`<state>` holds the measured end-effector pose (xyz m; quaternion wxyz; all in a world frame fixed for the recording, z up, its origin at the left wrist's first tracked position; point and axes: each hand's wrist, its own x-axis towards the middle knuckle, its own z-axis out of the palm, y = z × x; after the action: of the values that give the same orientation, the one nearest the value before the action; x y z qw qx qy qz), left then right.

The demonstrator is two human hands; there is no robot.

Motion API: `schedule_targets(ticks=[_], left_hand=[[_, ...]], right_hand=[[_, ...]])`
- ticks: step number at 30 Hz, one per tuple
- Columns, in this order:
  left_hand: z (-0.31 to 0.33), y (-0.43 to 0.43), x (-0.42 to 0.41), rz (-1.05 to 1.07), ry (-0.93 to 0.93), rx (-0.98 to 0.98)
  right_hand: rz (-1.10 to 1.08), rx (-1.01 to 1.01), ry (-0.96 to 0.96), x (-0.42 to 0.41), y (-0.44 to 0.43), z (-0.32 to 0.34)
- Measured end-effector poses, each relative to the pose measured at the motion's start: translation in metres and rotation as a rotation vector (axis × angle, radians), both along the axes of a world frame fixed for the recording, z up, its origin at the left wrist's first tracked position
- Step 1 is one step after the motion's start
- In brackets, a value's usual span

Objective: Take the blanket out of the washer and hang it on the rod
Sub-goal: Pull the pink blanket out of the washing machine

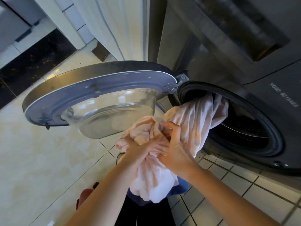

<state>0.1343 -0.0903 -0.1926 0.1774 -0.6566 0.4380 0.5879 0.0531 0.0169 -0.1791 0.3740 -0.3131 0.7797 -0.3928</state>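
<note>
A pale pink blanket [193, 121] trails out of the round opening of a grey front-loading washer [254, 132]. One end is still inside the drum; the rest is bunched in front of me and hangs down toward my legs. My left hand [138, 149] grips the bunched fabric from the left. My right hand [174, 144] pinches folds of the same blanket just to the right, fingers curled into it. No rod is in view.
The washer door [97, 95] stands swung open to the left, its glass bowl close to my hands. Cream floor tiles [40, 152] spread to the left, white tiles below the washer. A white curtain [114, 22] hangs behind the door.
</note>
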Motion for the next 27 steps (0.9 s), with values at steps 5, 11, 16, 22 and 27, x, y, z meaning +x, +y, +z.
schedule_targets(ticks=[5,11,16,22,27], left_hand=[[0.010,0.011,-0.014,0.111,0.076,0.079],[0.007,0.019,-0.002,0.265,0.014,-0.081],[0.003,0.020,0.007,0.372,0.074,-0.136],[-0.003,0.019,0.019,0.389,0.004,-0.165],[-0.001,0.012,0.029,0.317,-0.010,-0.239]], right_hand=[[-0.085,-0.048,-0.080,0.016,0.007,0.003],[-0.122,-0.023,-0.211,0.022,0.019,0.002],[-0.032,-0.021,-0.286,0.014,0.024,0.007],[0.283,0.074,0.009,-0.017,0.028,0.010],[0.776,0.312,0.475,-0.053,0.032,-0.004]])
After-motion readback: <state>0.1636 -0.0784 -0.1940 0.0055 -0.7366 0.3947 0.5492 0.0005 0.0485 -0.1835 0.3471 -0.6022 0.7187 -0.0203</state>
